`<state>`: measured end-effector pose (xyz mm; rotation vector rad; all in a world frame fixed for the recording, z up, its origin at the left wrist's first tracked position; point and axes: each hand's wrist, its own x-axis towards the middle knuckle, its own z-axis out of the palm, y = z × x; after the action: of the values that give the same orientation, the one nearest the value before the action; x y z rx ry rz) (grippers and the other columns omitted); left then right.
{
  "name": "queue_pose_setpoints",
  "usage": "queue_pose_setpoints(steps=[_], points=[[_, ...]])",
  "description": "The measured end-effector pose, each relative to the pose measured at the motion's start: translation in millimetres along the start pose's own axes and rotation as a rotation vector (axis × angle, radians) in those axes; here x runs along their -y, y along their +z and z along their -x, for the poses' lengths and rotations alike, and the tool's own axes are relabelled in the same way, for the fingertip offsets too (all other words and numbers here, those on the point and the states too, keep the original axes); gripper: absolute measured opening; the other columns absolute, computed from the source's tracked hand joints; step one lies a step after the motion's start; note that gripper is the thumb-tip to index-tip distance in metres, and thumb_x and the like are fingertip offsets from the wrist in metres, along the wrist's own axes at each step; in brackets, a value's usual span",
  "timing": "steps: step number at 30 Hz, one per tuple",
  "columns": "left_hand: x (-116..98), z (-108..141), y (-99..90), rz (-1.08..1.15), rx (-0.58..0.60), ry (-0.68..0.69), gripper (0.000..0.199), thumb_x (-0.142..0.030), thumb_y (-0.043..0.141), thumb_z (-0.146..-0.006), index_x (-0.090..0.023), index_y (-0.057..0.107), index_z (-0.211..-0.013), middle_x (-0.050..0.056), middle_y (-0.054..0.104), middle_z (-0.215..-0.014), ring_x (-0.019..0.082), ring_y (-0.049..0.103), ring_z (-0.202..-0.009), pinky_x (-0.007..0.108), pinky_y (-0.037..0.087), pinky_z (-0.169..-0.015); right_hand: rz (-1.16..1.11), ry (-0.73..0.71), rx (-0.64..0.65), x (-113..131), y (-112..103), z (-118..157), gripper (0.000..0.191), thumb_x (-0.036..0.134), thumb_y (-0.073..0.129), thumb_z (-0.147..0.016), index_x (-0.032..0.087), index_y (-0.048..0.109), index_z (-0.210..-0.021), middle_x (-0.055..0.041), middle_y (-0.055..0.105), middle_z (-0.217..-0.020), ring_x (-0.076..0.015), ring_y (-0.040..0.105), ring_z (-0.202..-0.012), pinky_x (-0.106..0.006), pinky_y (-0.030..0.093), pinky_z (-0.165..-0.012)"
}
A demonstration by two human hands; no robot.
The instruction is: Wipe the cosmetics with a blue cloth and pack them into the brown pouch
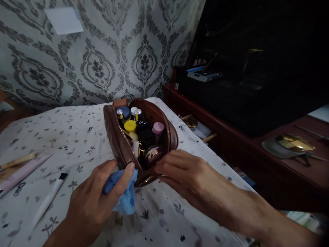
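A brown zippered bag (111, 132) stands unzipped on the white patterned cloth. Inside it are several cosmetics, among them a yellow-lidded jar (130, 126), a pink cap (158, 128), a blue lid (124, 112) and a round compact (153, 153) near the front end. My left hand (96, 193) is closed around a blue cloth (125, 199), its fingertips against the bag's near left side. At the bag's front right corner, my right hand (183, 169) has its fingers bent together over the edge; what they hold, if anything, is hidden.
A white brush (50, 197) and a pink tube (25, 171) lie on the cloth at the left. Along the right runs a dark red wooden unit (231, 151) with an open drawer and a large black screen (257, 61). A patterned wall (102, 51) rises behind.
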<state>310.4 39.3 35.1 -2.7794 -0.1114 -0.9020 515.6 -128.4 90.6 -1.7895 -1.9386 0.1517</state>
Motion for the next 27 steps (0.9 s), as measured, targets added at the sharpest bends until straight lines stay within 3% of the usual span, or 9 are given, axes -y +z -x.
queue_pose_setpoints(steps=[5, 9, 15, 20, 24, 27], points=[[0, -2, -1.0, -0.001, 0.011, 0.003, 0.064, -0.007, 0.041, -0.096, -0.029, 0.030, -0.155, 0.014, 0.057, -0.122, 0.025, 0.064, -0.106, 0.034, 0.057, -0.082, 0.010, -0.046, -0.225, 1, 24, 23, 0.034, 0.006, 0.047, -0.096, 0.020, 0.065, -0.122, -0.0091, 0.073, -0.112, -0.0207, 0.066, -0.112, -0.038, 0.060, -0.092], [-1, -2, -0.1, -0.015, 0.004, 0.003, 0.062, -0.007, 0.039, -0.096, -0.029, 0.032, -0.154, 0.014, 0.058, -0.122, 0.024, 0.064, -0.107, 0.033, 0.056, -0.082, 0.017, -0.034, -0.323, 0, 32, 24, 0.028, 0.007, 0.051, -0.095, 0.014, 0.065, -0.119, -0.0111, 0.073, -0.111, -0.0206, 0.066, -0.112, -0.037, 0.060, -0.093], [0, 5, 7.1, -0.004, -0.054, -0.004, 0.060, -0.008, 0.042, -0.095, -0.027, 0.033, -0.152, 0.013, 0.059, -0.125, 0.023, 0.064, -0.107, 0.024, 0.053, -0.067, 0.032, 0.017, -0.361, 0, 38, 20, 0.035, 0.013, 0.049, -0.097, 0.017, 0.057, -0.131, -0.0137, 0.067, -0.123, -0.0224, 0.065, -0.115, -0.040, 0.060, -0.094], [-3, 13, -3.3, 0.001, -0.031, -0.015, 0.051, -0.001, 0.035, -0.092, -0.017, 0.043, -0.140, 0.016, 0.059, -0.123, 0.023, 0.061, -0.113, 0.025, 0.053, -0.072, 0.081, 0.077, -0.446, 4, 52, 22, 0.045, 0.019, 0.053, -0.097, 0.024, 0.047, -0.141, -0.0146, 0.055, -0.139, -0.0261, 0.060, -0.124, -0.044, 0.058, -0.098], [3, 34, -14.5, -0.129, 0.090, -0.005, 0.033, -0.005, 0.041, -0.093, -0.020, 0.056, -0.118, 0.012, 0.063, -0.114, 0.023, 0.063, -0.101, 0.022, 0.047, -0.055, 0.119, 0.103, -0.624, 19, 60, 23, 0.037, 0.019, 0.058, -0.094, 0.027, 0.056, -0.130, -0.0134, 0.061, -0.129, -0.0284, 0.064, -0.115, -0.045, 0.057, -0.096], [17, 57, -22.7, -0.172, 0.288, -0.119, 0.021, -0.007, 0.047, -0.091, -0.019, 0.061, -0.102, 0.011, 0.063, -0.115, 0.022, 0.062, -0.098, 0.023, 0.046, -0.051, 0.046, 0.027, -0.605, 34, 70, 23, 0.029, 0.015, 0.056, -0.094, 0.027, 0.060, -0.120, -0.0083, 0.070, -0.103, -0.0229, 0.072, -0.092, -0.035, 0.061, -0.082]])
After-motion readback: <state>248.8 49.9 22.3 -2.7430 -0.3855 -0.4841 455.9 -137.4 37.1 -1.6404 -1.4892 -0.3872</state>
